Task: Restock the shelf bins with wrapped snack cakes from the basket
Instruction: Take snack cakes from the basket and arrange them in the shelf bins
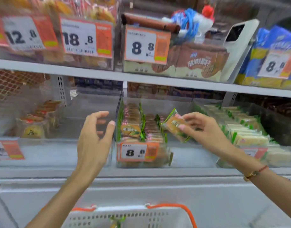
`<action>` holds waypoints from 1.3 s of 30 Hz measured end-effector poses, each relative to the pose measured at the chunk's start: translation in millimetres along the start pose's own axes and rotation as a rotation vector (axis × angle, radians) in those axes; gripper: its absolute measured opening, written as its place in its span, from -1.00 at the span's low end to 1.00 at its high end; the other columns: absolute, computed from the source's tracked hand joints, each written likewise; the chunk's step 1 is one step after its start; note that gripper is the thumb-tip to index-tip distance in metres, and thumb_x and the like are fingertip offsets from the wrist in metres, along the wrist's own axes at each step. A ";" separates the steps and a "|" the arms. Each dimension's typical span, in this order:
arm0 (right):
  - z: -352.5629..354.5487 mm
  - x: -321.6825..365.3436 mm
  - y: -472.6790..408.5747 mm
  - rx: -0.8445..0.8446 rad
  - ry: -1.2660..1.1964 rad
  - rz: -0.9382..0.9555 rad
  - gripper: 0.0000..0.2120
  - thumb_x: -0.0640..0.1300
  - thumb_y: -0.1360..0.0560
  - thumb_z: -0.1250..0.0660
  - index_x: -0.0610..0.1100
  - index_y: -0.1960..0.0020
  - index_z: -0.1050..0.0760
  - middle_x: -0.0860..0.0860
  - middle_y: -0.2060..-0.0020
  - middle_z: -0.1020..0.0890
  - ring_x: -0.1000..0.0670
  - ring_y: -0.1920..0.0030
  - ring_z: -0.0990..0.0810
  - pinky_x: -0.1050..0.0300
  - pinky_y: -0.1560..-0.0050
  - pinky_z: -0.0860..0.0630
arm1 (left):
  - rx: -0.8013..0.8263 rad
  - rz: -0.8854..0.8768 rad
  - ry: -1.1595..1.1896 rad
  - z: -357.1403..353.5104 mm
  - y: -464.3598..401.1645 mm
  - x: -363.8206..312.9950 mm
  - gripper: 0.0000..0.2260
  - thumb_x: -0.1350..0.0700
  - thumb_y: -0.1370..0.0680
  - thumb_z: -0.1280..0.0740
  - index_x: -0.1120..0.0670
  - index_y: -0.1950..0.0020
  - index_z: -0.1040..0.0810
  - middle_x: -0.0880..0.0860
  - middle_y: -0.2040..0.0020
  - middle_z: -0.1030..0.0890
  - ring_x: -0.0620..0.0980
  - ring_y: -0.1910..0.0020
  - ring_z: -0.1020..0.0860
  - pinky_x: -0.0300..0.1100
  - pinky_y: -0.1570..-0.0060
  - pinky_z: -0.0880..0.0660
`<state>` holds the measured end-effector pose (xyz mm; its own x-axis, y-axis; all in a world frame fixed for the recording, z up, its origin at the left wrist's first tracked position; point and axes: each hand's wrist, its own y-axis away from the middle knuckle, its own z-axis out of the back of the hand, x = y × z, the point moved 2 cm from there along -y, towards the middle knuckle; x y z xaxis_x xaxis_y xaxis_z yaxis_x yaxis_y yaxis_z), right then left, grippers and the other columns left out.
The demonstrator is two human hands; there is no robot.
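Step in hand, as judged: setting one wrapped snack cake (175, 127) into the clear middle bin (118, 102) on the lower shelf.

Right hand (205, 129): grip pinches the cake by its lower right side, thumb on the face, fingers behind. The cake hangs tilted over the bin's right part, just above the rows already there. Whether it touches them cannot be told.

Left hand (93, 139): fingers spread and loosely bent, holding nothing, poised just beside the bin's left wall.

To do it well, likely:
- Turn the cake upright so its face matches the standing rows, label forward.
- Lower it into the thinner right-hand row rather than onto the fuller left one.
- Let the left hand steady the bin wall or press the rows back to open a slot.
- Release only once the wrapper's bottom edge is seated, or the packet may tip flat.

The cake: small flat square packet, clear film with green crimped edges, orange-brown cake showing through, a pale label band across the top. Film looks slick and light, so a firm pinch suits it.

Basket (130, 216), white with orange handle, sits below the person's arms; at least one more green-edged packet shows inside.

A price tag (136, 152) is fixed to the bin's front.
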<state>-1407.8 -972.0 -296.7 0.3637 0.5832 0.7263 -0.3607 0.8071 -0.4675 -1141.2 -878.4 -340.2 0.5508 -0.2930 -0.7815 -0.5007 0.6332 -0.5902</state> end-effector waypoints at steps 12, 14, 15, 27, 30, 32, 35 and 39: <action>-29.0 -107.7 -138.0 0.419 0.670 -0.199 -0.82 -0.17 -0.52 -0.36 -0.06 -0.11 -0.55 0.07 -0.02 -0.53 0.00 -0.06 -0.54 0.24 -0.02 -0.45 | 0.134 0.082 -0.343 -33.9 -25.3 4.2 -0.66 -0.24 -0.54 0.03 -0.32 -0.29 -0.27 -0.52 0.10 -0.29 -0.28 0.21 -0.43 -0.12 0.14 -0.30; -39.0 -117.1 -141.9 0.454 0.637 -0.221 -0.80 -0.19 -0.49 -0.39 -0.07 -0.11 -0.57 0.06 -0.02 -0.59 0.00 -0.07 -0.58 0.21 -0.10 -0.50 | 0.140 0.103 -0.337 -33.6 -25.7 3.4 -0.64 -0.27 -0.50 0.05 -0.35 -0.27 -0.25 -0.53 0.10 -0.28 -0.35 0.22 -0.41 -0.12 0.15 -0.29; -41.5 -122.5 -141.9 0.444 0.618 -0.230 -0.80 -0.20 -0.46 -0.42 -0.05 -0.07 -0.57 0.06 -0.02 -0.61 0.00 -0.06 -0.60 0.19 -0.12 -0.52 | 0.139 0.105 -0.337 -33.3 -25.7 3.5 -0.64 -0.27 -0.50 0.06 -0.36 -0.27 -0.25 -0.53 0.10 -0.28 -0.38 0.22 -0.40 -0.12 0.16 -0.27; -45.2 -122.8 -128.5 0.182 0.858 -0.044 -0.85 -0.05 -0.52 -0.36 0.06 -0.09 -0.57 0.04 -0.12 -0.57 -0.08 -0.10 -0.56 0.11 0.00 -0.46 | 0.114 0.101 -0.356 -34.9 -25.6 4.7 -0.65 -0.24 -0.53 0.03 -0.34 -0.29 -0.29 -0.54 0.08 -0.27 -0.46 0.25 -0.36 -0.15 0.17 -0.22; -46.6 -126.4 -128.1 0.225 0.859 -0.044 -0.82 -0.06 -0.50 -0.39 0.06 -0.09 -0.57 0.04 -0.14 -0.57 -0.07 -0.13 -0.53 0.04 -0.08 -0.50 | 0.111 0.091 -0.360 -34.2 -25.3 6.0 -0.62 -0.26 -0.51 0.04 -0.33 -0.30 -0.28 -0.50 0.06 -0.30 -0.46 0.25 -0.35 -0.16 0.17 -0.23; -46.9 -129.5 -127.9 0.234 0.844 -0.057 -0.81 -0.07 -0.49 -0.40 0.06 -0.10 -0.57 0.04 -0.14 -0.56 -0.07 -0.16 -0.50 0.03 -0.10 -0.50 | 0.106 0.090 -0.357 -33.4 -25.2 7.4 -0.62 -0.26 -0.51 0.04 -0.33 -0.30 -0.29 -0.49 0.04 -0.30 -0.45 0.25 -0.37 -0.15 0.17 -0.24; -48.5 -133.1 -127.4 0.249 0.823 -0.075 -0.79 -0.06 -0.48 -0.41 0.04 -0.11 -0.55 0.02 -0.16 -0.53 -0.08 -0.20 -0.45 0.07 -0.08 -0.44 | 0.100 0.076 -0.364 -34.6 -24.4 9.4 -0.67 -0.22 -0.55 0.00 -0.31 -0.30 -0.29 -0.47 0.04 -0.33 -0.42 0.24 -0.39 -0.15 0.17 -0.23; -49.1 -136.8 -128.6 0.261 0.726 -0.153 -0.61 0.01 -0.38 -0.52 0.06 -0.16 -0.53 0.03 -0.16 -0.51 -0.05 -0.21 -0.43 0.11 -0.12 -0.42 | 0.072 0.076 -0.379 -35.9 -23.9 11.5 -0.70 -0.19 -0.57 -0.04 -0.29 -0.30 -0.31 -0.40 -0.03 -0.40 -0.27 0.20 -0.47 -0.16 0.17 -0.24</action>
<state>-1369.1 -1151.0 -360.6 0.8637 0.4536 0.2198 -0.4182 0.8883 -0.1899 -1146.9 -922.7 -342.3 0.7283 0.0332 -0.6845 -0.5085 0.6957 -0.5073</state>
